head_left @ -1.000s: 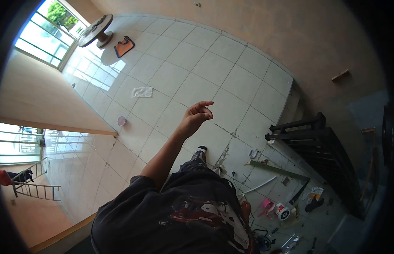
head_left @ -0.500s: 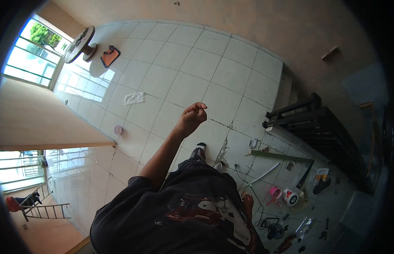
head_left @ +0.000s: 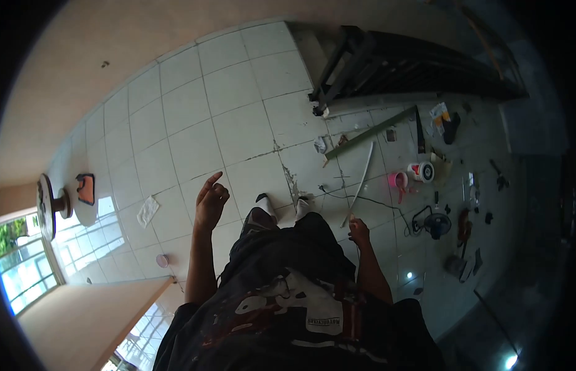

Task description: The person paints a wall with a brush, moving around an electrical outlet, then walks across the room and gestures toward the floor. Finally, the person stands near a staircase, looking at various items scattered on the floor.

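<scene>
My left hand (head_left: pixel 212 201) is raised over the tiled floor with nothing in it, its index finger stretched out and the others loosely bent. My right hand (head_left: pixel 359 231) hangs low at my side, fingers closed; a small pale bit shows at the fingertips, too small to name. In view, the right hand is nearest to a long white strip (head_left: pixel 364 176) on the floor and a dark power cord (head_left: pixel 378 200). My feet in white-and-dark socks (head_left: pixel 266 207) stand below.
A black metal railing (head_left: pixel 399 62) lies by the wall, with a long green strip (head_left: pixel 374 133) near it. On the right are a pink cup (head_left: pixel 397 180), a white bucket (head_left: pixel 422 172) and a small fan (head_left: pixel 436 226). A cable-spool table (head_left: pixel 48 207) stands far left.
My view has turned toward the right, so the railing and floor items sit nearer the middle. My left hand's index finger has straightened, and my right hand has come into fuller view.
</scene>
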The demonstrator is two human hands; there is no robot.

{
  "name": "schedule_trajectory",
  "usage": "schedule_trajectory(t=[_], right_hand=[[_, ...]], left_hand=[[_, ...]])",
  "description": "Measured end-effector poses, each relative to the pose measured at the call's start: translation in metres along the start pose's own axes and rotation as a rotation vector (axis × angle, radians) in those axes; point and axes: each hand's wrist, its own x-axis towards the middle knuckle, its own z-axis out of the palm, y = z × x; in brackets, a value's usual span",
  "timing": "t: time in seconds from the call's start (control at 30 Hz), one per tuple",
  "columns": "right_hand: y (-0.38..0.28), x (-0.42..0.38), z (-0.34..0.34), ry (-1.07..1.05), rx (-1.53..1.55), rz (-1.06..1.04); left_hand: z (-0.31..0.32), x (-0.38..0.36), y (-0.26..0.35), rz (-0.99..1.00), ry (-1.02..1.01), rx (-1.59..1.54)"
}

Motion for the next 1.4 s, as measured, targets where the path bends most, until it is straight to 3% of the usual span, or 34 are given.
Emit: schedule_trajectory(t=[0.1,0.2,0.27,0.33,0.37,0.43,0.57,0.63,0.73,0.9,0.97,1.0,1.07,1.13,1.2,1.3,1.4], right_hand=[[-0.005,0.001,0.012,0.082,-0.003,-0.036],[-0.028,-0.011,0.018,0.079,0.305,0.068],[-0.033,-0.013,0.025,0.088,0.62,0.158],[-0.037,-0.017,0.029,0.091,0.727,0.187],[-0.039,-0.019,0.03,0.087,0.816,0.197],[-0.033,-0.015,0.034,0.084,0.896,0.215],[-0.013,0.015,0.044,0.054,0.994,0.252],[-0.002,0.035,0.055,0.07,0.944,0.266],[0.012,0.068,0.063,0.1,0.785,0.283],[0.046,0.125,0.074,0.161,0.547,0.285],[0.076,0.161,0.09,0.327,0.281,0.111],[0.077,0.169,0.087,0.327,0.29,0.125],[0.073,0.173,0.073,0.501,-0.09,-0.099],[0.071,0.176,0.063,0.51,-0.133,-0.146],[0.078,0.17,0.069,0.516,-0.18,-0.202],[0.077,0.154,0.067,0.194,-0.081,0.025],[0.091,0.102,0.087,0.145,-0.094,-0.029]], left_hand=[[-0.011,-0.009,-0.021,-0.163,0.009,0.265],[-0.016,-0.022,-0.039,-0.314,-0.098,0.628],[-0.016,-0.027,-0.045,-0.535,-0.16,0.672],[-0.041,-0.026,-0.063,-0.472,-0.477,1.173],[-0.044,-0.027,-0.065,-0.48,-0.499,1.183],[-0.005,-0.029,-0.05,-0.977,-0.44,1.145],[-0.016,-0.041,-0.076,-1.016,-0.552,1.238],[0.005,-0.048,-0.081,-1.175,-0.439,1.036],[-0.048,-0.063,-0.123,-1.172,-0.532,1.177],[-0.014,-0.081,-0.125,-1.141,-0.483,1.475],[-0.017,-0.095,-0.126,-1.117,-0.461,1.47],[-0.019,-0.098,-0.127,-1.081,-0.433,1.453],[-0.018,-0.097,-0.131,-1.083,-0.43,1.45],[-0.016,-0.105,-0.131,-1.066,-0.398,1.425],[-0.016,-0.107,-0.134,-1.086,-0.399,1.429],[-0.005,-0.094,-0.135,-1.088,-0.429,1.429],[0.006,-0.087,-0.124,-1.085,-0.381,1.345]])
